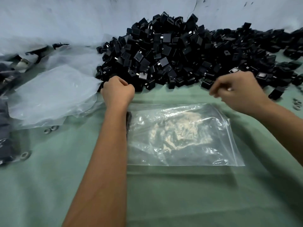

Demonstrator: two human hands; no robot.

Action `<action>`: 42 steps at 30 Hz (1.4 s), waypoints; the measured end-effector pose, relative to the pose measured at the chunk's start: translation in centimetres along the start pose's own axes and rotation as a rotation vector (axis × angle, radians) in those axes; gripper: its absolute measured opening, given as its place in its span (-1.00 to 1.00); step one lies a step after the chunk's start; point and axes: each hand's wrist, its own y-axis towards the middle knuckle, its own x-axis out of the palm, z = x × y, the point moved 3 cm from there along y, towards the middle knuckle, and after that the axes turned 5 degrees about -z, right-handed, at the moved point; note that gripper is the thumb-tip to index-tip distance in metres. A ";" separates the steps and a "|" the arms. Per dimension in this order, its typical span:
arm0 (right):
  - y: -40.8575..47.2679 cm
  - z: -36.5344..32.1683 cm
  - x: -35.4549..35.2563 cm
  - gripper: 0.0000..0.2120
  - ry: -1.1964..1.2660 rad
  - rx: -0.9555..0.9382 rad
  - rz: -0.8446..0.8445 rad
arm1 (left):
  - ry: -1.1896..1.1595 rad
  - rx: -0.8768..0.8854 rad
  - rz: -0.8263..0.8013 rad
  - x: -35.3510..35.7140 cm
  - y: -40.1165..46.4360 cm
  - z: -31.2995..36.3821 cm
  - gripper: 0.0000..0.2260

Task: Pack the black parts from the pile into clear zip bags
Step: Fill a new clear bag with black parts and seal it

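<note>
**Both hands at the pile, bag waiting flat on the table**

The heap of small black boxy plastic parts (164,51) sat along the far side of the green cloth-covered table (180,194), spreading off to the right. The clear plastic zip bag (180,135) lay flat just in front of it, between the two forearms. Its long axis ran left to right, and its zip strip ran down the right-hand edge, so the mouth pointed right.

The left hand (117,90) was curled into a fist at the pile's near left edge, beside a crumpled sheet of loose clear plastic (54,94); I could not tell whether it had a part inside. The right hand (236,90) was blurred, fingers curled down just short of the pile's front edge, and whether it pinched anything I could not tell either.

The risk, as I judged it, was the bag itself: lying flat with its mouth unopened and nothing pinning it, it would likely slide on the cloth when parts were pushed at it, scattering them. A careless grab could also topple the pile's slope onto the bag.
</note>
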 end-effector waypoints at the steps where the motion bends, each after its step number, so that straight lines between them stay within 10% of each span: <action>1: 1.1 -0.9 0.5 -0.73 -0.032 -0.037 -0.024 | -0.053 -0.002 0.011 -0.1 0.1 0.0 -0.89; 8: 8.6 -4.4 7.4 -0.57 -0.257 -0.101 -0.311 | -0.768 -0.166 0.056 -3.4 0.8 -0.7 -0.83; 14: 9.9 -4.2 9.6 -0.69 -0.246 -0.012 -0.210 | -1.203 -0.255 -0.035 -6.3 0.5 -1.7 -0.66; 25: 2.5 1.1 1.9 -0.68 0.432 0.289 0.141 | -0.457 0.456 -0.594 1.8 -5.6 9.1 -0.95; 33: -7.3 5.6 -1.3 -0.83 0.638 0.519 -0.065 | 0.137 0.857 -0.814 8.4 -12.5 12.8 -0.34; 42: -9.4 3.4 -0.9 -0.76 0.798 0.316 -0.289 | 0.163 0.912 -0.773 7.1 -11.6 12.7 -0.76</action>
